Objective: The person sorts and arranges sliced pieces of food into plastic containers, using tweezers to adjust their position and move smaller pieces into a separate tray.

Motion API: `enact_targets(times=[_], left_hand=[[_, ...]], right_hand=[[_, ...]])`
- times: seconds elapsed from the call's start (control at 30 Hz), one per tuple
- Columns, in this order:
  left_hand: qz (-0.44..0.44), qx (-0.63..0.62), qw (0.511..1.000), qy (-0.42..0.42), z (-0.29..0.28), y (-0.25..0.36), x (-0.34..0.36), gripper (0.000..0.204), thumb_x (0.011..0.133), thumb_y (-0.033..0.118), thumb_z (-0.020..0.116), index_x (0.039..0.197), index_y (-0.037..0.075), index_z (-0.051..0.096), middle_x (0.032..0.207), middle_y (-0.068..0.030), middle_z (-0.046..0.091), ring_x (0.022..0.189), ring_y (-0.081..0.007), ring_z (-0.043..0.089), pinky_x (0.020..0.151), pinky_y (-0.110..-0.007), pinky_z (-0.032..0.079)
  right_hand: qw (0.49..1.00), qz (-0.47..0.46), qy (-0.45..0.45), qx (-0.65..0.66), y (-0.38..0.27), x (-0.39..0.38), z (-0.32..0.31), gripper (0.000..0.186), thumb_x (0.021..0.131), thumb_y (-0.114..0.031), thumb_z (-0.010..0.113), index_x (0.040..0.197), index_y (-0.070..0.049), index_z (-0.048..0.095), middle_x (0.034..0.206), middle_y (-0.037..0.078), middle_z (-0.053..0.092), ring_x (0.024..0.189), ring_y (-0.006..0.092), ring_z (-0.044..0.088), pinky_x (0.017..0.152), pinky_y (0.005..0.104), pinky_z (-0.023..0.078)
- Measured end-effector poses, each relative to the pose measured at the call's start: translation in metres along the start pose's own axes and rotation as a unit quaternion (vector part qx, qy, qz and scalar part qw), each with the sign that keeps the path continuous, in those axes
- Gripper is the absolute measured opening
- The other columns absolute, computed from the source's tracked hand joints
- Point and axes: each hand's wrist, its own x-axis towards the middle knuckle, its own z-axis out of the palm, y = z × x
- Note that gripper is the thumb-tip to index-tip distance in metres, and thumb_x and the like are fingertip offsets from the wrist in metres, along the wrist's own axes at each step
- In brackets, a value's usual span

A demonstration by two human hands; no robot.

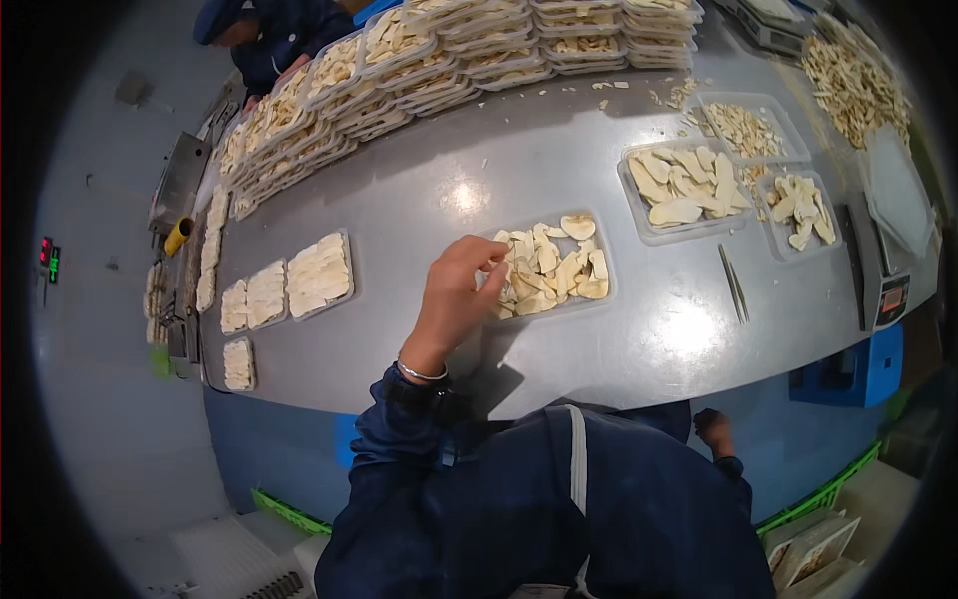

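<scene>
My left hand (460,289) hovers at the left edge of a clear plastic tray (605,304) filled with loose, pale dried mushroom slices (559,262). Its fingers are curled with the thumb drawn in toward them; whatever lies between the fingertips is too small to make out. Down beside my body, below the table's front edge, hangs my right hand (713,429) with its fingers bent inward; its palm is hidden. Metal tweezers (733,284) lie on the steel table (419,200) right of the tray.
Trays of larger slices (685,187) and smaller pieces (801,212) stand at right, beside a scale (878,262). Stacked filled trays (399,85) line the back. Neatly packed trays (319,274) sit at left. A co-worker (284,40) is at the far left.
</scene>
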Motion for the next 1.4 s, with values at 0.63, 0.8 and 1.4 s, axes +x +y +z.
enact_targets(times=[0.63, 0.8, 1.4], left_hand=[[0.0, -0.046, 0.997, 0.069, 0.001, -0.03, -0.013, 0.023, 0.081, 0.004, 0.068, 0.104, 0.002, 0.065, 0.108, -0.0115, 0.063, 0.097, -0.0269, 0.061, 0.083, -0.036, 0.049], [-0.039, -0.095, 0.988, 0.12, -0.003, -0.052, -0.024, 0.028, 0.084, 0.004, 0.064, 0.112, 0.001, 0.062, 0.114, -0.0118, 0.06, 0.102, -0.0252, 0.06, 0.084, -0.035, 0.048], [-0.167, -0.393, 0.874, 0.231, 0.015, -0.034, -0.03, 0.035, 0.089, -0.005, 0.057, 0.07, 0.008, 0.031, 0.077, 0.0005, 0.038, 0.07, -0.0082, 0.032, 0.064, -0.024, 0.032]], right_hand=[[0.985, 0.047, 0.058, 0.155, -0.012, 0.047, 0.007, 0.034, 0.085, -0.025, 0.062, 0.107, 0.0, 0.066, 0.105, 0.028, 0.067, 0.098, 0.0475, 0.062, 0.085, 0.0516, 0.052], [0.993, 0.025, -0.116, -0.025, -0.038, 0.058, -0.033, 0.028, 0.083, -0.027, 0.06, 0.097, -0.007, 0.073, 0.105, 0.02, 0.07, 0.094, 0.0381, 0.067, 0.083, 0.0473, 0.054], [0.978, 0.122, 0.064, 0.157, -0.093, -0.031, -0.052, 0.026, 0.084, -0.024, 0.061, 0.101, -0.009, 0.073, 0.105, 0.022, 0.069, 0.097, 0.0421, 0.065, 0.083, 0.0493, 0.052]])
